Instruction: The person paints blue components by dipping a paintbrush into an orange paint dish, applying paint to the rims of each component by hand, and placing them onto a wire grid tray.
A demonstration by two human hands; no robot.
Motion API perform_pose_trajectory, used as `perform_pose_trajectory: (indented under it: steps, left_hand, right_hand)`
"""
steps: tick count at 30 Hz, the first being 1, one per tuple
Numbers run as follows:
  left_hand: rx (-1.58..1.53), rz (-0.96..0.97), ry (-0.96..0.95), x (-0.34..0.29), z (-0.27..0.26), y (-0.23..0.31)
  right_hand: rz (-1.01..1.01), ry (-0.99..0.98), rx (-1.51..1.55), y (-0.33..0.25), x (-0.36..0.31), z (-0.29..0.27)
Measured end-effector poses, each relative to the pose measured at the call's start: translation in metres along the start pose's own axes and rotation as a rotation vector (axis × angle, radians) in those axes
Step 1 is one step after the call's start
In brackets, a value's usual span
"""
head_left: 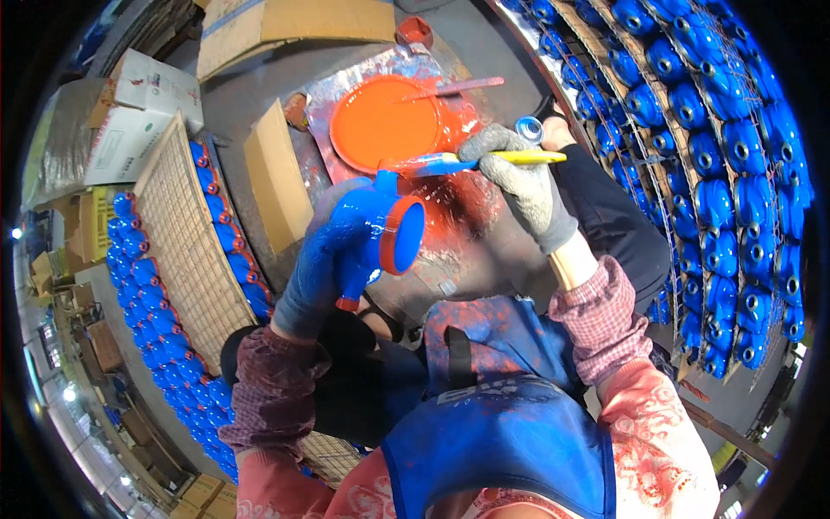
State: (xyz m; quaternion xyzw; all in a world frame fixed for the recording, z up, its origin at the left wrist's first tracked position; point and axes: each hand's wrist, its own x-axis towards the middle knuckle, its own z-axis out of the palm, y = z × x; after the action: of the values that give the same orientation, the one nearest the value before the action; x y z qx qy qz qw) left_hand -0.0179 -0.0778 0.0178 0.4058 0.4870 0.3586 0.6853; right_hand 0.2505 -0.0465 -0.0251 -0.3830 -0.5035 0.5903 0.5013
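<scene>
My left hand (309,290), in a paint-stained glove, is closed around a blue pipe fitting (359,227). The fitting is tilted, its wide round mouth turned to the right. That mouth has a red-painted rim, and red also marks a smaller end at the bottom. In my right hand (523,182), gloved in grey, I grip a paintbrush (450,163) with a blue and yellow handle. Its bristles, wet with red paint, are at the fitting's upper stub; I cannot tell whether they touch. Just beyond both hands sits a round tub of orange-red paint (380,121), a stick lying across its edge.
Blue fittings fill wire-mesh racks (683,112) on the right. More blue fittings with red ends (160,303) stand in rows at left beside a mesh panel (186,233). Cardboard pieces (277,173) lie left of the tub. A white carton (147,112) stands farther left.
</scene>
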Motion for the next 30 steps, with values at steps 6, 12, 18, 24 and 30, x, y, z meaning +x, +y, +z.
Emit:
perform_pose_trajectory:
  steps: [6,12,18,24,30]
  left_hand:
    - [-0.726,-0.105,-0.116,-0.005,-0.031,-0.018]
    - [-1.083,-0.136,-0.528,-0.008,-0.016,-0.004]
    - [-1.115,-0.232,-0.517,-0.015,-0.015,0.002]
    - [-0.998,-0.172,-0.535,-0.003,-0.011,0.000]
    - [-0.576,0.031,-0.273,0.003,-0.016,-0.004]
  right_hand:
    - [-0.128,0.032,0.352,0.011,0.000,0.024]
    - [-0.205,-0.042,0.533,-0.009,0.002,0.045]
    - [-0.098,-0.128,0.543,-0.021,0.011,0.019]
    - [-0.119,-0.153,0.328,-0.063,0.009,0.007]
    - [-0.088,0.033,0.281,-0.063,0.003,-0.007]
